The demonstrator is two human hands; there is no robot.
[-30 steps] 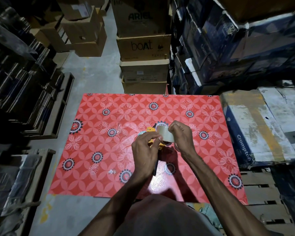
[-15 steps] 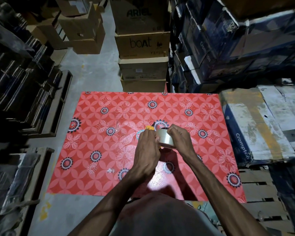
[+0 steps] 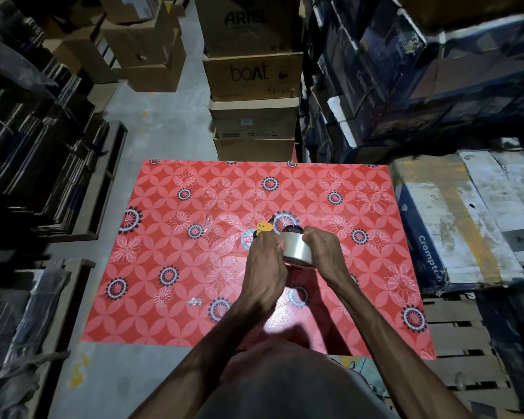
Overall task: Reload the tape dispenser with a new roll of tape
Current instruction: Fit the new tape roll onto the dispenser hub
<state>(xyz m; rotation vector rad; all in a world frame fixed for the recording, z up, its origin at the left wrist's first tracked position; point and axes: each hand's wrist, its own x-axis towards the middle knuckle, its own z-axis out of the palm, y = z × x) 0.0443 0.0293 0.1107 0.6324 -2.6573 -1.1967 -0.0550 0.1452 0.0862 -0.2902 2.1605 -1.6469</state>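
Note:
A roll of clear tape (image 3: 296, 247) is held above the middle of the red patterned table (image 3: 176, 267). My right hand (image 3: 324, 252) grips the roll's right side. My left hand (image 3: 265, 261) is closed on its left side, thumb on the tape's face. Just beyond my left hand the yellow and black tape dispenser (image 3: 265, 227) pokes out, mostly hidden by my fingers. A round red-and-white label (image 3: 248, 238) shows at its left; I cannot tell whether it belongs to the dispenser or lies on the table.
Stacked cardboard boxes (image 3: 254, 77) stand behind the table's far edge. Dark blue cartons (image 3: 436, 71) pile up at the right, a worn carton (image 3: 454, 219) beside the table. Dark shelves (image 3: 43, 161) line the left. A small clear scrap (image 3: 194, 301) lies on the table.
Both hands have drifted slightly away from me with the roll. My left hand has closed in tighter on the roll's left side, covering more of the dispenser.

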